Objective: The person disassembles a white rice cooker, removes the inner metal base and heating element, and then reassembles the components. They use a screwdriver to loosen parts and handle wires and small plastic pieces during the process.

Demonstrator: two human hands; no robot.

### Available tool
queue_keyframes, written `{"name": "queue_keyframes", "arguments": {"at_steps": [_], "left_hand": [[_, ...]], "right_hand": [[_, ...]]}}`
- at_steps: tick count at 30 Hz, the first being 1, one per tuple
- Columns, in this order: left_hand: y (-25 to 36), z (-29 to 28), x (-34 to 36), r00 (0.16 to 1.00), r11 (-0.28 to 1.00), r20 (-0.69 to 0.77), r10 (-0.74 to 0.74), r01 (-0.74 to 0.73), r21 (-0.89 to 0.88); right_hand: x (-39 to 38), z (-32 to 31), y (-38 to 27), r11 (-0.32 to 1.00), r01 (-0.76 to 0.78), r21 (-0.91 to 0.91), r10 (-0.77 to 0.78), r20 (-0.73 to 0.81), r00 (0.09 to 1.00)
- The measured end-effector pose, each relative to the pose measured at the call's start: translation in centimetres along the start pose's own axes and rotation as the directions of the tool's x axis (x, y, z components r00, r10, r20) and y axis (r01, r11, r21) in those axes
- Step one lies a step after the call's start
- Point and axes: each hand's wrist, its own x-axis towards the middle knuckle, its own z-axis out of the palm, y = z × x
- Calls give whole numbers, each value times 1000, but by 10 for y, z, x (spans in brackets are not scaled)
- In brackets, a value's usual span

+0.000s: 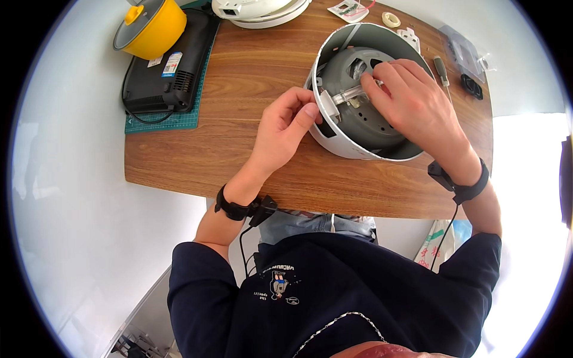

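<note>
A round white appliance housing (344, 148) stands upright on the table, its open top showing a domed dark grey inner part (373, 119) with holes. At its left rim is my left hand (283, 126), thumb and fingers closed on the wall next to a small white fitting (328, 105). Over the opening, my right hand (412, 98) reaches in with its fingers curled together. They meet the end of a clear tube-like piece (348, 95) that runs to the white fitting. My fingertips on that piece are partly hidden.
A yellow pot (156, 33) stands on an upturned black appliance (173, 77) at the far left, over a green cutting mat (191, 119). A white lid-like part (262, 12) lies at the back. Right of the housing are a screwdriver (440, 68), a clear plastic box (462, 53) and a tape roll (391, 19).
</note>
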Motion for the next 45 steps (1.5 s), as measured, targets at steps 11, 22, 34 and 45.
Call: {"name": "queue_keyframes", "arguments": {"at_steps": [11,22,34,45], "left_hand": [[7,-8,1,987,987,-39,-155,156,41],[12,-1,-4,980,992,-164,-112,119,35],[-9,-14,-11,998,991,-51,-37,30,-130],[-13,-22,-9,1000,991,14,18,-16,-134]], "right_hand": [[4,-2,-6,999,41,-25,-39,76,996],[9,5,1,982,64,180,-51,-76,996],[14,7,-2,975,148,166,-135,-86,987],[14,6,1,941,62,333,-31,-99,995]]}}
